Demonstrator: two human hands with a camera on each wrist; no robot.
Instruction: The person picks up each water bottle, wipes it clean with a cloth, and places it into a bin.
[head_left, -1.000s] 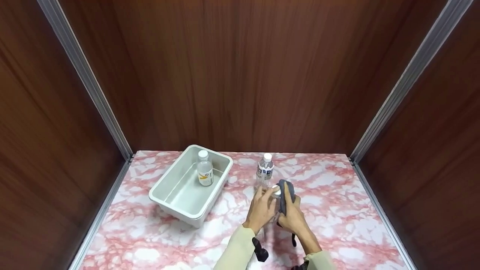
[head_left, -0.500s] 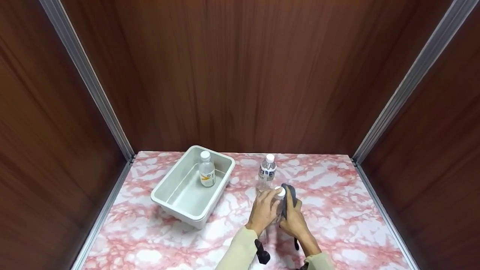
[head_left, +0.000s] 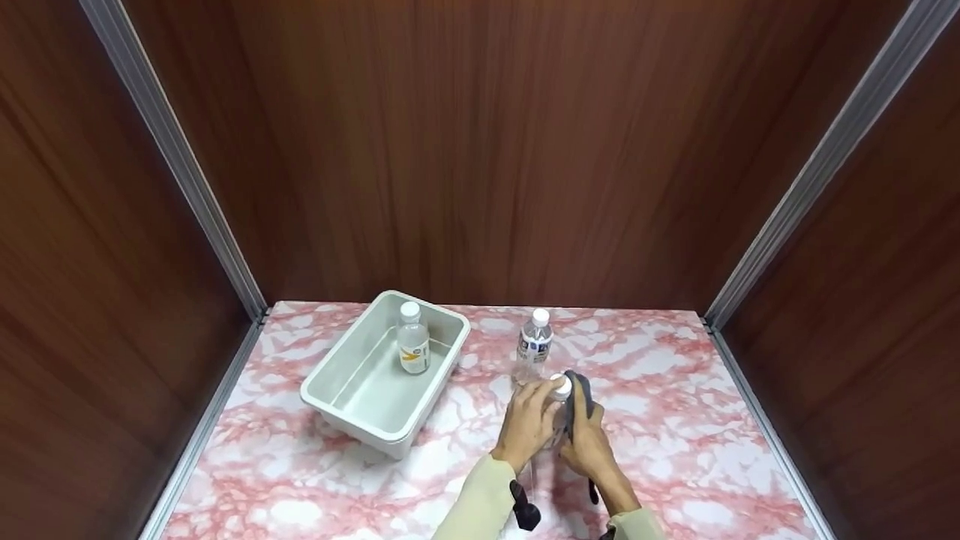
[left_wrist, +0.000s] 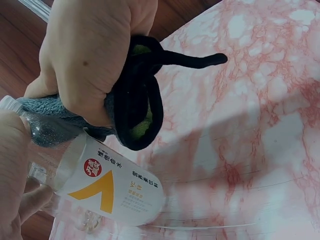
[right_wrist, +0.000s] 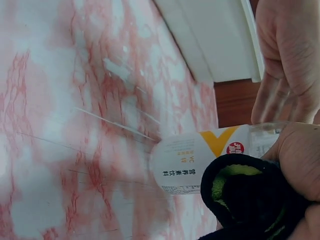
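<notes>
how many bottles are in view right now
3: a capped bottle stands in the grey bin, the held bottle is in the left hand, and the blue-labelled bottle stands on the table beyond it. Anything low behind the bin could be hidden.

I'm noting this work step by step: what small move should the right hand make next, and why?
Perhaps slide the grey cloth down the bottle: the right hand holds it at the upper part, the left hand grips near the white cap, and the label's front shows uncovered.
</notes>
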